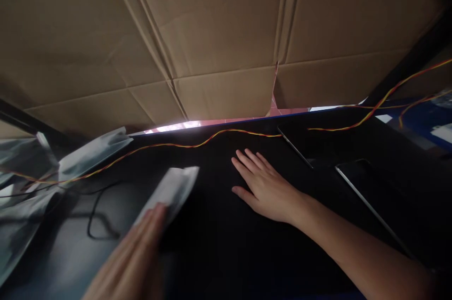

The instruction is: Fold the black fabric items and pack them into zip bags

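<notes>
My left hand (132,253), blurred by motion, grips a flat white thing (176,187), perhaps a folded wipe or a small plastic packet; its kind is unclear. The thumb is hidden. It is over the black surface (219,243). Flat on that surface lies my right hand (261,187), its fingers spread and holding nothing. To its right are two dark, thin, flat panels with pale edges: one farther back (303,144) and a larger one (374,201) nearer.
A twisted red and yellow wire (169,145) runs along the back, passing behind the farther panel. Clear plastic bags (92,151) and a black cable (93,215) lie at the left. A cardboard sheet (219,31) rises behind the surface. Dark posts (413,57) stand at the sides.
</notes>
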Demonstrator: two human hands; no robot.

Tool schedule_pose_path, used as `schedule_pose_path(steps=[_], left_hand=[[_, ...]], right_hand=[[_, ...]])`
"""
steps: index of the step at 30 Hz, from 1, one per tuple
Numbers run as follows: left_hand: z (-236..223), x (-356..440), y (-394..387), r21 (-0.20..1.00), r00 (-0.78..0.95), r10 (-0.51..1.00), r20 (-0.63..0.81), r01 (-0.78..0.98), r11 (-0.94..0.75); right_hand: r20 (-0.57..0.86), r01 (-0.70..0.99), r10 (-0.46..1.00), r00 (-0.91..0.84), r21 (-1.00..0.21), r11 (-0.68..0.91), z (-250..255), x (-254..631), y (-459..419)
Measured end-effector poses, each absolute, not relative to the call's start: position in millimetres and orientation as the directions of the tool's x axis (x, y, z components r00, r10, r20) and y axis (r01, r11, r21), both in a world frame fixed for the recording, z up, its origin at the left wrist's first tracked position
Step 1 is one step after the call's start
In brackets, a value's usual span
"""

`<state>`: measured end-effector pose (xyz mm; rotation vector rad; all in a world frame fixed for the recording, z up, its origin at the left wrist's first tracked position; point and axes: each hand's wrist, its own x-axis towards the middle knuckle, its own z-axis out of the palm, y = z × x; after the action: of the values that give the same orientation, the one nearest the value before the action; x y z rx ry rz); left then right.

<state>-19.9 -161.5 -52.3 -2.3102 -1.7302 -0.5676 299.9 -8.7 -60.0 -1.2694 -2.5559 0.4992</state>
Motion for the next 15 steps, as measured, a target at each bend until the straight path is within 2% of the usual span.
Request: schedule_pose_path(steps=[2,4,8,11,13,15], left_hand=[[-51,21,-156,-0.034,0.342,0.859,0.381,0.934,-0.357],[-43,45,-147,-0.058,0.394,0.861,0.322,0.916,-0.397],[-21,36,-126,0.066,0.406,0.869,0.282,0.896,-0.440],[-26,11,-115,0.127,0.386,0.891,0.239,0.898,-0.422],[-39,3,-110,0.140,0.335,0.915,0.224,0.918,-0.370],[-52,4,-104,0.154,0.290,0.931,0.222,0.932,-0.327]], right_hand=[[0.065,0.724,0.806,-0.588,-0.401,0.561,-61,300,-9],[0.070,0.723,0.806,-0.588,-0.402,0.562,-62,300,-9],[0.069,0.712,0.804,-0.591,-0.423,0.560,-56,300,-7],[0.249,0.626,0.766,-0.593,-0.455,0.633,-44,297,-12],[0.437,0.448,0.606,-0.665,-0.417,0.791,-37,289,-21],[0.560,0.221,0.346,-0.752,-0.281,0.934,-35,278,-34]])
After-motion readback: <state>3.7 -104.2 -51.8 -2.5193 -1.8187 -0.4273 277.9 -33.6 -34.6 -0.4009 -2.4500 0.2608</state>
